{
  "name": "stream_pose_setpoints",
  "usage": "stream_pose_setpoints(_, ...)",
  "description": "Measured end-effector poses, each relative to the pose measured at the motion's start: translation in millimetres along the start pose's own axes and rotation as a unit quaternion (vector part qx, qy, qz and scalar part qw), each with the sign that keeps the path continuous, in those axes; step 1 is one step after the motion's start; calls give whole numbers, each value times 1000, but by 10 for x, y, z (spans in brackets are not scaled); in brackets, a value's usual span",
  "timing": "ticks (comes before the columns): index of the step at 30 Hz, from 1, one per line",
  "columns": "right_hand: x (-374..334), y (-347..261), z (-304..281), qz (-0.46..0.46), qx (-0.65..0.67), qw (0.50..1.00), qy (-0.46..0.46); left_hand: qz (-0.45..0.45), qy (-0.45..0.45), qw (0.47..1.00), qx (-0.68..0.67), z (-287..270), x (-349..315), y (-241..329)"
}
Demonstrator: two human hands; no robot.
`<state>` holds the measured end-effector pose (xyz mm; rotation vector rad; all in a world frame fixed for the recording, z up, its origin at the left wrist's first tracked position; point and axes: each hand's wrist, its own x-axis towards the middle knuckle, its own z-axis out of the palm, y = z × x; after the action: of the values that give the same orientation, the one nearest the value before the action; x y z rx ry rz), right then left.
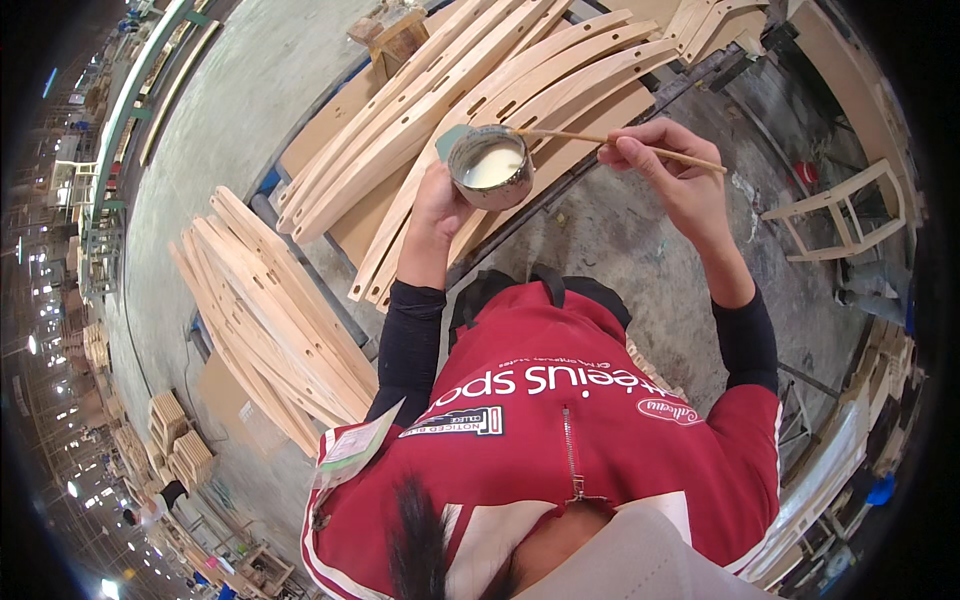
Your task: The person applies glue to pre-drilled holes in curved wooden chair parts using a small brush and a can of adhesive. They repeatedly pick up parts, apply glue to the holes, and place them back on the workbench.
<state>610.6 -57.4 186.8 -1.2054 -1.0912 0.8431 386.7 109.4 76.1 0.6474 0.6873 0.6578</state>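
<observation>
My left hand (441, 204) is closed around a small, stained metal cup (500, 197) and holds it over the near edge of the work table. White liquid (496, 166) lies inside the cup. A green flap (452, 142) shows by its rim, next to my left hand. Between the thumb and fingers of my right hand (682, 182) is a thin wooden stick (570, 135). Its far end touches or overlaps the cup's rim; whether it carries a brush tip I cannot tell. Beyond the cup, curved wooden slats (420, 110) with slots lie side by side on the table.
A second pile of curved wooden pieces (270, 310) lies at the left. An open wooden frame (845, 215) stands on the right. A wooden block (395, 45) sits at the table's far side. Farther left are stacked parts (180, 440) and another person (155, 505).
</observation>
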Motion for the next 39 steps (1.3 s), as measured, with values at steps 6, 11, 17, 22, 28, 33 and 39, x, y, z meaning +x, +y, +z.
stream_pose_setpoints(6, -161, 32, 148, -9, 14, 999, 50, -58, -126, 981, -137, -96, 111, 81)
stream_pose_setpoints(11, -246, -64, 289, 0, -44, 998, 52, -43, -16, 997, -54, -65, 93, 131)
stream_pose_setpoints(17, -336, -33, 456, -3, -94, 995, 40, -10, 36, 999, -38, -260, 167, 36)
stream_pose_setpoints(22, -263, 60, 599, 58, 25, 995, 82, 89, 82, 992, 25, -261, 189, 56)
stream_pose_setpoints(28, -83, 214, 640, 32, -92, 988, 123, 101, 73, 987, 105, -310, 96, 218)
stream_pose_setpoints(33, -52, 143, 790, -9, -105, 989, 105, 92, 81, 988, 89, -446, 44, 369)
stream_pose_setpoints(39, -10, 215, 880, 40, -58, 989, 128, 63, 112, 992, -12, -1009, 102, 592)
